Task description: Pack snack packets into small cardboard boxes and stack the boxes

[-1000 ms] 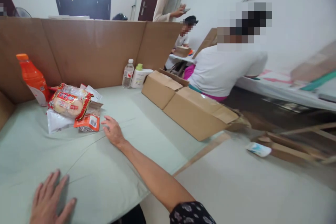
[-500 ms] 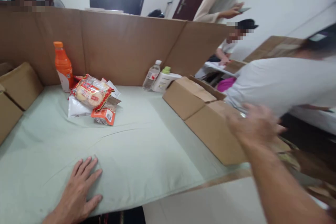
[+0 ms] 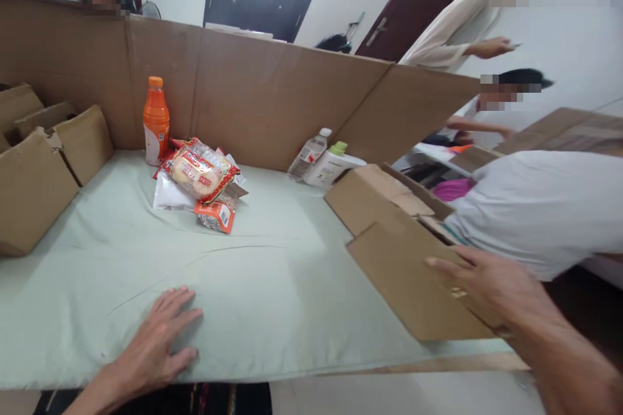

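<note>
Pressing left hand (image 3: 156, 343) flat on a pale green cloth (image 3: 272, 285) spread over the table, palm down, fingers straight and slightly fanned, clasping nothing. Laying right hand (image 3: 487, 282) across the upper edge of a plain brown cardboard box (image 3: 403, 272) at the cloth's near right corner, fingers stretched out and touching the cardboard; thumb hidden behind the edge, so cannot tell whether closed round the box or merely resting on it. Seeing that box close against a second closed brown cardboard box (image 3: 374, 198) just behind it. Finding, further back beside the second box, a squat white bottle with a green cap (image 3: 333, 165) and a clear plastic water bottle (image 3: 308, 155), both near the foot of a tall folded cardboard wall (image 3: 272, 97) fencing the table's far side. Noting near the wall's left fold an upright orange drink bottle (image 3: 156, 118), and just beside it a loose pile of red and white snack packets (image 3: 199, 172), well apart from both hands. Spotting more open cardboard boxes (image 3: 34, 175) along the cloth's left side. Glimpsing, beyond the two boxes on the right, a person in a white shirt (image 3: 535, 207) bent away, with other people further off behind the wall.
</note>
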Tool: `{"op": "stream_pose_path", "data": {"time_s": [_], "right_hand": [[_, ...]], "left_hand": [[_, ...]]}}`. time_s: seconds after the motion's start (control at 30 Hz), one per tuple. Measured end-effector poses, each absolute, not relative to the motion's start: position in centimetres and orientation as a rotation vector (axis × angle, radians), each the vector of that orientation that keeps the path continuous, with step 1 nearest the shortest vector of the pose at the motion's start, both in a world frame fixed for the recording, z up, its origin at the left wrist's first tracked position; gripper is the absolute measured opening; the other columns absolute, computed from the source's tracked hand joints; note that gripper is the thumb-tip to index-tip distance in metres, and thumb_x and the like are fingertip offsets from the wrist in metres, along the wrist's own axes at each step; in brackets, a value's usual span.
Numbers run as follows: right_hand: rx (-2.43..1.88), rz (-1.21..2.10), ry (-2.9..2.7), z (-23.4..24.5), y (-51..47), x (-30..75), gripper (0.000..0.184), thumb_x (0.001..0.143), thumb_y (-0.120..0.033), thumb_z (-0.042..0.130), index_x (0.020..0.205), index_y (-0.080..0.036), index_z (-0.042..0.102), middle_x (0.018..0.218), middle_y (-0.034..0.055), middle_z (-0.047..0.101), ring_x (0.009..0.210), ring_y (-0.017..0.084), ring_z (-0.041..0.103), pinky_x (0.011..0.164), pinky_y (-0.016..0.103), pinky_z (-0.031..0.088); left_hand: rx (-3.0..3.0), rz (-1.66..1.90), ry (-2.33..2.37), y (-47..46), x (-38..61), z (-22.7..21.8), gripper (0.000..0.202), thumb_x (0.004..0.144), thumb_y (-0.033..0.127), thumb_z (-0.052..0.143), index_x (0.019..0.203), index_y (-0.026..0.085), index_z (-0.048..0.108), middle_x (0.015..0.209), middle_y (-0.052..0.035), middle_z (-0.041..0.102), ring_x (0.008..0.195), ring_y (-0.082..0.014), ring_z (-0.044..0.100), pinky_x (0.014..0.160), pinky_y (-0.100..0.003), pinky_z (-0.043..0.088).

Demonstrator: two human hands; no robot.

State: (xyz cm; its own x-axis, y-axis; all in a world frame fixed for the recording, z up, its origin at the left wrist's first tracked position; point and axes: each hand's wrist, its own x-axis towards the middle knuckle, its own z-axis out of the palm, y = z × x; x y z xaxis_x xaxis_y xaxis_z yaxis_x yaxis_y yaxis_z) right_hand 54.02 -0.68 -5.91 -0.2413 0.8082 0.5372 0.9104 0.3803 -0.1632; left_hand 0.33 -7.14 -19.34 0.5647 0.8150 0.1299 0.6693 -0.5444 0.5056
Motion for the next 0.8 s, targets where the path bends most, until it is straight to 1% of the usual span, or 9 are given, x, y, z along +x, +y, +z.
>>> {"op": "stream_pose_path", "data": {"time_s": [0.1,0.17,0.23,0.33,0.47,0.57,0.67,0.73,0.8], "right_hand": [[-1.777,-0.247,-1.873,-5.6,-1.7,50.6,0.037,0.091,-0.058,0.064,0.065,-0.031,0.063,0.049,0.0047,0.063,0.036,0.025,0.057,0.036,0.034,0.038],[-1.832,-0.149,-1.863,-5.2,-2.7,47.1,0.031,0.090,-0.055,0.065,0.076,-0.027,0.070,0.062,0.0068,0.072,0.051,0.026,0.067,0.047,0.035,0.050],[-1.663,-0.095,-2.043,-4.7,-3.8,42.8,0.027,0.095,-0.046,0.061,0.086,-0.024,0.074,0.078,0.0074,0.078,0.066,0.025,0.073,0.060,0.035,0.057],[-1.352,-0.092,-2.350,-3.8,-5.9,36.1,0.023,0.102,-0.025,0.054,0.094,-0.023,0.075,0.092,0.0069,0.079,0.079,0.021,0.075,0.069,0.030,0.057],[-1.040,-0.080,-2.547,-2.0,-8.4,30.2,0.032,0.104,-0.010,0.046,0.093,-0.023,0.073,0.087,0.0067,0.078,0.076,0.020,0.073,0.067,0.030,0.055],[-0.947,0.158,-2.591,-0.7,-9.0,28.9,0.031,0.110,-0.022,0.045,0.097,-0.024,0.073,0.085,0.0059,0.078,0.074,0.019,0.074,0.064,0.030,0.055],[-0.921,0.560,-2.606,0.2,-8.4,29.3,0.036,0.113,-0.037,0.041,0.103,-0.027,0.074,0.086,0.0035,0.079,0.073,0.016,0.075,0.063,0.025,0.058],[-0.955,0.701,-2.589,0.2,-7.5,29.9,0.034,0.113,-0.034,0.042,0.107,-0.028,0.075,0.094,0.0030,0.081,0.081,0.016,0.078,0.070,0.024,0.061],[-1.025,0.706,-2.562,-0.2,-6.5,30.6,0.028,0.110,-0.029,0.048,0.112,-0.028,0.076,0.106,0.0040,0.082,0.097,0.018,0.079,0.081,0.026,0.063]], "left_hand": [[2.331,0.594,1.230,-6.4,-1.2,-19.0,0.051,0.094,0.030,0.065,0.145,0.028,0.063,0.159,-0.0135,0.055,0.143,-0.0362,0.058,0.112,-0.057,0.056],[2.268,0.670,1.267,-5.7,-2.0,-18.4,0.052,0.098,0.036,0.062,0.149,0.028,0.058,0.162,-0.0140,0.052,0.144,-0.0364,0.057,0.112,-0.054,0.056],[2.195,0.747,1.285,-5.2,-2.4,-17.5,0.064,0.098,0.043,0.065,0.158,0.031,0.047,0.166,-0.0135,0.046,0.149,-0.0376,0.051,0.116,-0.056,0.052],[2.111,0.810,1.216,-5.2,-2.6,-16.0,0.093,0.094,0.056,0.071,0.168,0.038,0.018,0.175,-0.0132,0.029,0.158,-0.0407,0.035,0.123,-0.066,0.039],[1.988,0.798,1.114,-5.7,-2.7,-14.8,0.122,0.084,0.078,0.072,0.169,0.037,-0.004,0.180,-0.0157,0.007,0.162,-0.0459,0.019,0.125,-0.074,0.025],[1.887,0.755,1.059,-5.5,-2.4,-14.7,0.132,0.079,0.084,0.071,0.170,0.031,-0.009,0.180,-0.0164,0.003,0.164,-0.0459,0.009,0.130,-0.070,0.017],[1.822,0.783,1.025,-4.8,-2.0,-15.0,0.137,0.077,0.084,0.073,0.170,0.026,-0.010,0.179,-0.0180,0.008,0.163,-0.0461,0.012,0.131,-0.066,0.018],[1.812,0.828,1.003,-4.3,-1.8,-15.2,0.136,0.076,0.085,0.073,0.170,0.028,-0.008,0.179,-0.0178,0.010,0.163,-0.0458,0.017,0.131,-0.065,0.020],[1.814,0.838,0.976,-4.0,-1.8,-15.3,0.133,0.077,0.086,0.071,0.170,0.031,-0.007,0.179,-0.0154,0.012,0.163,-0.0442,0.018,0.132,-0.064,0.021]]}}
